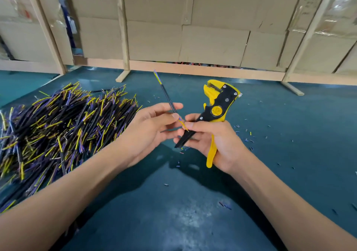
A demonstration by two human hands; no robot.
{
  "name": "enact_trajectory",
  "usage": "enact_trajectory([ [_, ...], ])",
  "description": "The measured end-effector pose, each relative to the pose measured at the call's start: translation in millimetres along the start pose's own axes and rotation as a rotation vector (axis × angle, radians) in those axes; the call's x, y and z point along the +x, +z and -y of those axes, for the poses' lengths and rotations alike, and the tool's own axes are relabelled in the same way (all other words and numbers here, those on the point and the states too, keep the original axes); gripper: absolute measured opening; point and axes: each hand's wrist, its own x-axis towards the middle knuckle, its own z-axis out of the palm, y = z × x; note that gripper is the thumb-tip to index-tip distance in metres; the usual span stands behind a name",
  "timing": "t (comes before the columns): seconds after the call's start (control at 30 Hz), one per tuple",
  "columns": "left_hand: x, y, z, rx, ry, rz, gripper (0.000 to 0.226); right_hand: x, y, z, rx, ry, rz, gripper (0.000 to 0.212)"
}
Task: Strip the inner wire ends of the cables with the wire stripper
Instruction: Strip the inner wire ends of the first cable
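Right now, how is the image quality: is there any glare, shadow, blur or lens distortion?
Head view: wide-angle bending curves the wooden posts outward; a dull glare patch sits on the green table; both arms cast dark shadows below the left hand and right hand; the cable pile smears near the left edge; the wire stripper looks sharp.

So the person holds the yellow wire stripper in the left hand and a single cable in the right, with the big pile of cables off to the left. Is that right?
Not quite: the hands are swapped. In the head view the right hand grips the wire stripper and the left hand pinches the single cable. The pile of cables does lie to the left.
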Motion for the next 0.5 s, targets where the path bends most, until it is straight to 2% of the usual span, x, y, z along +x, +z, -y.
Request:
enact_trajectory([
  [0.2,16,-6,-12,0.226,-0.016,0.012,0.031,16,-4,6,-0.083,0.067,-0.013,0.022],
  [0.3,16,-17,0,0.185,-0.058,0.014,0.034,18,-5,-2,-0.094,0.107,0.005,0.021],
  [0.5,9,-31,11,0.115,-0.106,0.145,0.041,13,-11,-14,-0.012,0.097,-0.008,0.018],
])
